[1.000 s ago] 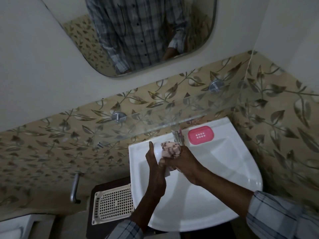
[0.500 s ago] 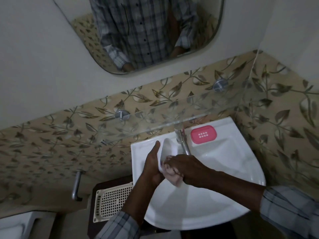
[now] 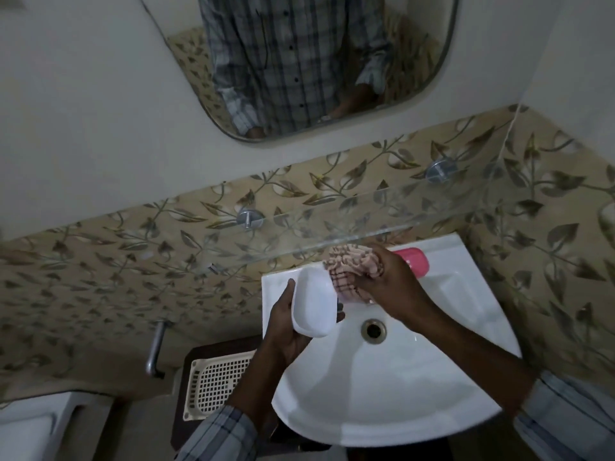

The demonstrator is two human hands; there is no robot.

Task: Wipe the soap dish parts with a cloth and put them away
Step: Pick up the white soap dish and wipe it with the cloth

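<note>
Fingers [image 3: 290, 291] of the left hand [image 3: 283, 331] gripped the white soap dish part [image 3: 314, 304] above the sink [image 3: 432, 377]; the right hand [image 3: 396, 287], clutching the bunched cloth [image 3: 352, 264], had lifted off it; this part looked wiped, the pink part [image 3: 416, 261] waiting.

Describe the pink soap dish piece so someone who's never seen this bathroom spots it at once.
Find the white sink in the tiled corner. On its back rim, under the glass shelf and just right of the right hand gripping the cloth, lies the pink piece. Nothing else there is pink; the left hand holds a white piece.
</note>
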